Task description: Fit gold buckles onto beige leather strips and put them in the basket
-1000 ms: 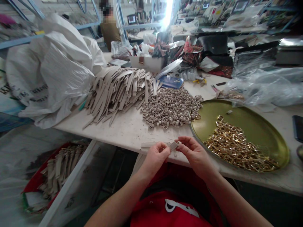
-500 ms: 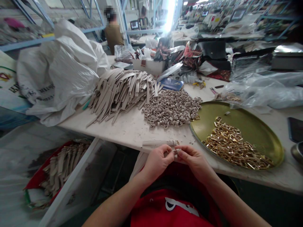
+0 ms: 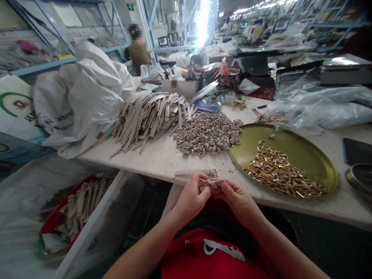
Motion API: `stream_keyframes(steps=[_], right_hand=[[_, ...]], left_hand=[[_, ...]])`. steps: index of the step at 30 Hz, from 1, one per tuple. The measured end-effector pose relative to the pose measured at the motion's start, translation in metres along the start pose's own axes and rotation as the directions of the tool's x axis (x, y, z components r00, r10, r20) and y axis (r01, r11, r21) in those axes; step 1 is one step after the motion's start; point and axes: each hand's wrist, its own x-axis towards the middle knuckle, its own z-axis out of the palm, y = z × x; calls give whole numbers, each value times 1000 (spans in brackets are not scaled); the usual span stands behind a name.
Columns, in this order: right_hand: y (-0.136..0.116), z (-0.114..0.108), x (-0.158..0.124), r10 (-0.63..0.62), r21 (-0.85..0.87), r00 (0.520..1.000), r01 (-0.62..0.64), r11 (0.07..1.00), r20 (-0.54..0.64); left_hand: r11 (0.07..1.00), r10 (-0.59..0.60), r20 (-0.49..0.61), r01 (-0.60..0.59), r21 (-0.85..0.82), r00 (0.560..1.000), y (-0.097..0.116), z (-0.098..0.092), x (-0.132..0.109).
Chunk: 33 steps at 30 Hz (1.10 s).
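Just off the table's front edge, my left hand (image 3: pixel 194 197) and my right hand (image 3: pixel 238 197) pinch a small grey-beige strap piece (image 3: pixel 213 184) between them. Its exact shape is partly hidden by the fingers. Behind my hands, a finished-looking strap with a gold buckle (image 3: pixel 192 172) lies along the edge. A heap of small beige loops (image 3: pixel 206 133) sits farther back, with a large pile of flat beige strips (image 3: pixel 151 114) to its left. On the right stands a round gold tray (image 3: pixel 296 143) holding many gold buckles (image 3: pixel 279 168).
A white sack (image 3: pixel 87 93) stands at the left. Below it, a red-edged container (image 3: pixel 52 221) holds bundled straps. Plastic bags (image 3: pixel 325 108), a dark phone-like slab (image 3: pixel 357 151) and a metal bowl (image 3: pixel 360 176) are at the right. A person (image 3: pixel 138 52) sits far back.
The strap piece between my fingers has turned and shows more of its length. My fingers have shifted around it. The whole view has swung slightly.
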Motion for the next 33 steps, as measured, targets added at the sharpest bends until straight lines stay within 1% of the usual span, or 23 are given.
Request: stream_keyframes(steps=[3,5,8,11,13,14,17,19,20,21,22,23,24,25,26,28,29,31,33], right_hand=[[-2,-2,-4,11,56,1000,-11,998,10],[0,-2,-5,61,55,997,-63,996,43],[2,-1,-7,163,56,976,-173,983,147],[0,-3,-11,222,79,956,-241,967,193],[-1,-6,-13,245,77,947,-266,961,210],[-2,-7,-13,243,71,945,-264,962,216],[-1,-9,-12,167,60,971,-179,982,171],[2,-8,-9,84,-1,993,-84,996,83],[3,-8,-7,29,-74,999,-28,997,15],[5,-7,-6,-43,-172,997,31,985,-63],[6,-7,-5,-130,-280,982,88,956,-134],[7,-8,-4,-217,-382,959,135,914,-180],[7,-9,-3,-281,-468,941,165,868,-190],[7,-10,-2,-307,-531,937,179,828,-164],[7,-12,-1,-293,-571,949,177,802,-118],[6,-18,1,-188,-613,982,141,777,-13],[5,-20,1,-133,-628,991,124,768,33],[4,-24,2,-74,-667,992,127,734,107],[1,-25,2,-79,-730,983,177,660,167]], left_hand=[[1000,-13,19,13,-24,1000,1,-1,-3],[999,-20,21,20,-28,1000,3,-1,-6],[996,-36,-13,37,81,999,6,0,-10],[978,-64,-24,68,198,998,7,-1,-12],[981,-90,-1,89,174,996,6,-1,-13],[987,-107,21,104,120,994,7,-1,-14],[976,-152,118,169,-141,981,9,-2,-17],[941,-159,162,199,-272,974,11,-2,-18],[929,-159,168,204,-307,973,11,-1,-18],[924,-159,164,205,-323,974,11,0,-18],[924,-159,157,203,-325,975,10,1,-17],[927,-162,148,202,-317,976,8,2,-15],[931,-167,141,203,-303,976,6,3,-14],[935,-172,137,205,-289,976,4,4,-12],[937,-177,137,210,-278,975,2,5,-10],[935,-193,163,231,-268,968,-2,5,-7],[931,-202,191,249,-266,961,-4,4,-5],[919,-225,262,294,-264,938,-6,1,-3],[907,-255,307,337,-254,917,-8,-1,-1]])
